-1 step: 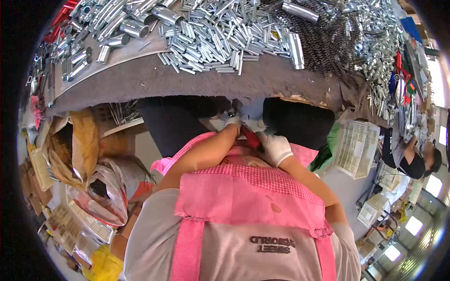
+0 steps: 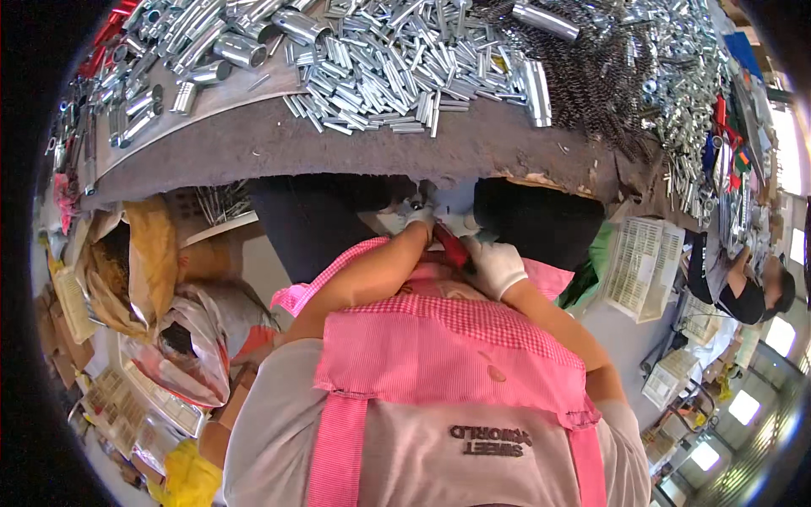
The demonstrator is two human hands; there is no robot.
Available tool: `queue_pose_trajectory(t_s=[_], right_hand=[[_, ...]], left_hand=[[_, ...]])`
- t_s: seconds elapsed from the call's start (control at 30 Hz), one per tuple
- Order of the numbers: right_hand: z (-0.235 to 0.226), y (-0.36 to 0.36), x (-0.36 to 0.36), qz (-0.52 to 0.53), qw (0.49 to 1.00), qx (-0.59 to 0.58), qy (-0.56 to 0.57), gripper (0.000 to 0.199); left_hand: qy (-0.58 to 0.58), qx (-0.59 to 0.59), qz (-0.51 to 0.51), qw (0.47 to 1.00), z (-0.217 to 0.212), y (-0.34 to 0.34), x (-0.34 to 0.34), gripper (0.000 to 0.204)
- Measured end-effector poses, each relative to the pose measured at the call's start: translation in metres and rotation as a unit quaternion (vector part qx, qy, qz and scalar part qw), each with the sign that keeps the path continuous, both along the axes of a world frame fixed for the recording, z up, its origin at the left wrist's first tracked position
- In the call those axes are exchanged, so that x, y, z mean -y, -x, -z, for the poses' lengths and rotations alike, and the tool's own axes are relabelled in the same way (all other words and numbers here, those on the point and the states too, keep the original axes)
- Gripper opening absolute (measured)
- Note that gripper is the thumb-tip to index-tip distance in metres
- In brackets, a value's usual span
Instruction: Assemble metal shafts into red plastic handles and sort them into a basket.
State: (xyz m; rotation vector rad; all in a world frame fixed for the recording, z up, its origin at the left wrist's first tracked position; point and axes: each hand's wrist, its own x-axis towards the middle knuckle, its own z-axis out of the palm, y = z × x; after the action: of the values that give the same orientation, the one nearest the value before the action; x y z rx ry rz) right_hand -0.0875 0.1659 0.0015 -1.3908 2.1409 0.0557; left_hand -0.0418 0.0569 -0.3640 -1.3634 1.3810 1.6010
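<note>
Low in front of my lap, just under the bench's front edge, both hands work in white gloves. My right hand (image 2: 498, 266) is closed round the near end of a red-handled tool (image 2: 454, 250), whose exact kind I cannot make out. At the tool's far end is my left hand (image 2: 420, 218), its fingers curled and partly hidden. A small dark metal part (image 2: 416, 204) shows by the left fingertips; its shape is too small to tell.
On the cloth-covered bench (image 2: 338, 152) lie piles of short metal pins (image 2: 380, 76), larger chrome sockets (image 2: 241, 51) and dark springs (image 2: 591, 84). Sacks (image 2: 127, 262) stand at left, a white plastic crate (image 2: 644, 269) at right. Another person (image 2: 748, 287) sits far right.
</note>
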Motion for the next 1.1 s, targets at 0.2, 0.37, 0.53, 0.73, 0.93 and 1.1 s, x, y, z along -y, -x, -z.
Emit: queue_pose_trajectory(t_s=[0.2,0.37,0.53,0.73,0.93,1.1], right_hand=[[-0.002,0.009,0.015,-0.006,0.999,0.023,-0.022,0.033],[0.015,0.017,0.051,-0.009,1.0,0.023,0.008,0.037],[-0.005,0.012,0.075,-0.042,0.997,0.027,-0.063,0.043],[-0.004,0.009,0.012,-0.004,0.999,0.02,-0.038,0.049],[-0.009,-0.003,0.018,-0.028,0.999,0.012,0.018,0.045],[0.013,0.016,-0.001,0.036,0.998,0.0,-0.058,0.046]], left_hand=[[0.0,-0.04,0.003,0.999,0.022,-0.01,-0.011,0.046],[0.013,-0.093,-0.013,0.996,0.032,-0.023,0.026,0.042],[0.035,-0.132,-0.032,0.99,0.039,-0.034,0.053,0.039],[0.029,-0.18,-0.049,0.982,0.039,-0.045,-0.019,0.036],[0.191,-0.202,0.223,0.934,0.107,-0.092,0.021,0.042],[0.173,-0.131,0.138,0.966,-0.076,0.001,0.006,0.044]])
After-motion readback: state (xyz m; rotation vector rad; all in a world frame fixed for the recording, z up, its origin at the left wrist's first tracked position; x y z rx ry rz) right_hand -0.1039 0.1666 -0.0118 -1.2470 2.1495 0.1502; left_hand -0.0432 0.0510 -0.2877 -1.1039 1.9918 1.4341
